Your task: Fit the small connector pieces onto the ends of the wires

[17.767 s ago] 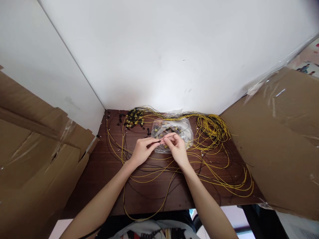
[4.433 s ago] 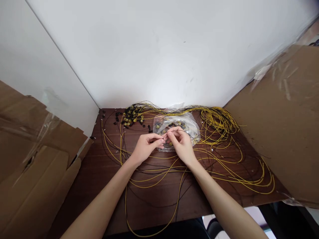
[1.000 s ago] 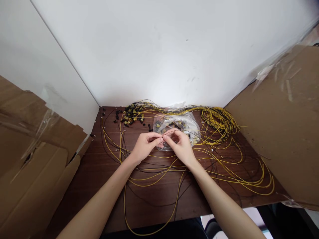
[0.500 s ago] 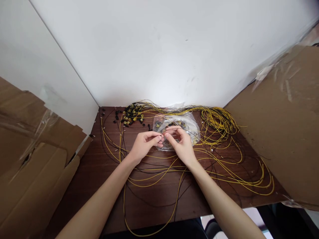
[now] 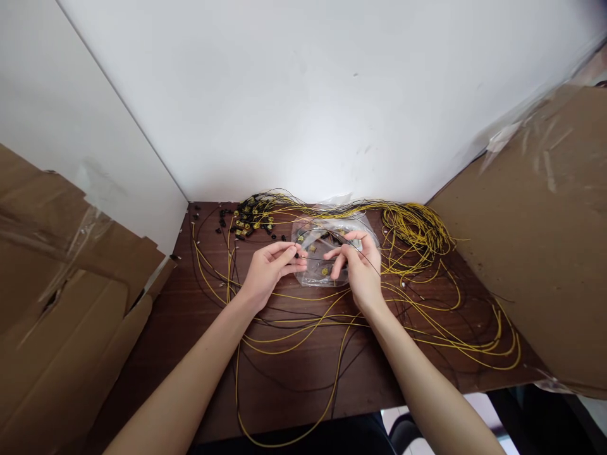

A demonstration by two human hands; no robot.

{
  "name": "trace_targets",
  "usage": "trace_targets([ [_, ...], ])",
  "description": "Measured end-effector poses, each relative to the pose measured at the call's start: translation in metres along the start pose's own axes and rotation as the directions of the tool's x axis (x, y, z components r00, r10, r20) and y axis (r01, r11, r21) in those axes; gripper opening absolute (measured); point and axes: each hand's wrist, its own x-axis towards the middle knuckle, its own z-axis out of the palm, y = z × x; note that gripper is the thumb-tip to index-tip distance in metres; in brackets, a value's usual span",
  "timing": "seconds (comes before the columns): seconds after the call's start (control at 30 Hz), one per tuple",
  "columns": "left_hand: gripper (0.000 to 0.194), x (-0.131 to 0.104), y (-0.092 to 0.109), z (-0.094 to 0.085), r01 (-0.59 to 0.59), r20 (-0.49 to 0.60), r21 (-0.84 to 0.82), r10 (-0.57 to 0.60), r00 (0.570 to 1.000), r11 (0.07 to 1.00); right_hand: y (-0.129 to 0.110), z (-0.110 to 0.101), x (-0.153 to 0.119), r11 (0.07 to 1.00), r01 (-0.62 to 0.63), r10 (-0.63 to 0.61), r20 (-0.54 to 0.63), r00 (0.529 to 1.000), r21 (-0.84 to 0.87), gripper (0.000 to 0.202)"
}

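My left hand (image 5: 266, 270) pinches a small black part (image 5: 297, 255) between thumb and fingertips. From it a thin black wire (image 5: 318, 258) runs across to my right hand (image 5: 364, 273), which grips it with bent thumb and index finger while the other fingers stay spread. A stretch of black wire also arches over the gap between both hands. Just behind and below them lies a clear plastic bag (image 5: 313, 275) with small yellow and black pieces in it.
Small black and yellow parts (image 5: 253, 216) are heaped at the back left, their wires leading to a coiled yellow and black bundle (image 5: 417, 232). Loose yellow wires (image 5: 284, 354) cross the brown table (image 5: 190, 379). Cardboard (image 5: 535, 253) flanks the right side, with more cardboard (image 5: 71, 303) at left.
My hands have moved apart, the right one shifting rightward and loosening its fingers. The black part in my left fingertips and more of the bag now show.
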Motion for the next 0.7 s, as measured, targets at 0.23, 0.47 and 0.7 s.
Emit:
trace_targets([
  [0.23, 0.027, -0.0005, 0.0001, -0.0003, 0.013, 0.034, -0.013, -0.012, 0.999, 1.0, -0.0039, -0.0025, -0.0018, 0.995, -0.074, 0.071, 0.045, 0.996, 0.067, 0.017],
  [0.47, 0.025, -0.0008, -0.0006, -0.0014, 0.009, 0.059, 0.0, -0.009, 0.998, 1.0, -0.009, -0.0015, -0.0051, 0.994, -0.093, 0.087, 0.093, 0.992, 0.062, 0.019],
  [0.7, 0.025, -0.0004, -0.0025, -0.0029, 0.007, 0.101, 0.027, -0.009, 0.995, 1.0, -0.0067, 0.0005, -0.005, 0.999, 0.03, -0.029, 0.052, 0.998, -0.033, 0.022],
])
